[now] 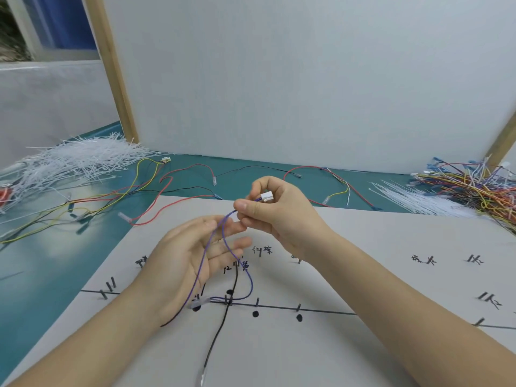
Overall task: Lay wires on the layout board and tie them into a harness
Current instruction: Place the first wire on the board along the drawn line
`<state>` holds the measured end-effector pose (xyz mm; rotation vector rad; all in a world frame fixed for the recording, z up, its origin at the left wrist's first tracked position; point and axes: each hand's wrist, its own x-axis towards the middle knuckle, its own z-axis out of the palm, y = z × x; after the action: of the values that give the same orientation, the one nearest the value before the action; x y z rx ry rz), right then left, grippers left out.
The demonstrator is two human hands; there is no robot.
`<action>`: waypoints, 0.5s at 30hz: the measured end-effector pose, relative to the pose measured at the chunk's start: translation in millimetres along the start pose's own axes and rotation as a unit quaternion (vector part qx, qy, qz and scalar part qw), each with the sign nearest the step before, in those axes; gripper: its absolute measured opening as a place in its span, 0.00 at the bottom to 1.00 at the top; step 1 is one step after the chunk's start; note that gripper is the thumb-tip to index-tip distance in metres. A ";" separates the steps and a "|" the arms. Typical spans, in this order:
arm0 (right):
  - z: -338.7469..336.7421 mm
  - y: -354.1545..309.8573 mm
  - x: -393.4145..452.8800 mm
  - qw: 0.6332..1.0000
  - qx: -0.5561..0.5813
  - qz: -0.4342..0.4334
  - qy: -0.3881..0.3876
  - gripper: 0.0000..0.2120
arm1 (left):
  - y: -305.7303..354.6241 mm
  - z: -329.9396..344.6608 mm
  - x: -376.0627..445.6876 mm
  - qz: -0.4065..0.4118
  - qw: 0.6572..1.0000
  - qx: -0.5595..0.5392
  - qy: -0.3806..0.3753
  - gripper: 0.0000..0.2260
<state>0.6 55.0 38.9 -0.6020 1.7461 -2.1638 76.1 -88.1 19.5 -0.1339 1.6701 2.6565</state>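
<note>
A grey layout board (363, 275) with black lines, pegs and handwritten labels lies in front of me. My right hand (282, 216) pinches purple wires (203, 263) just below their white connector (266, 196), held above the board. The wires loop down across my left hand (190, 258), which lies palm up with relaxed fingers under them. Their lower end carries a clear sleeve (199, 303) beside a peg. A black wire (220, 325) runs down the board from the same peg area.
A heap of white cable ties (69, 163) lies at the back left on the teal table. Loose red, yellow and black wires (145, 188) spread behind the board. A tangled bundle of coloured wires (469, 185) and more ties (418, 199) sit at the right. A white panel stands behind.
</note>
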 end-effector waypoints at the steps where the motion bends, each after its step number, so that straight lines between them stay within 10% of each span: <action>1: 0.6 0.1 -0.3 1.000 0.004 0.000 -0.007 0.12 | 2.9 -0.3 0.2 -0.030 0.999 -0.038 -0.006 0.09; 15: -10.4 -18.0 -2.6 0.994 0.046 0.038 -0.095 0.07 | 15.0 -2.4 -1.3 -0.014 0.999 0.044 -0.003 0.08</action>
<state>-1.7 69.1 54.3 -0.6815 1.5372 -2.0488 76.9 -96.6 32.0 -0.1487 1.7664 2.5554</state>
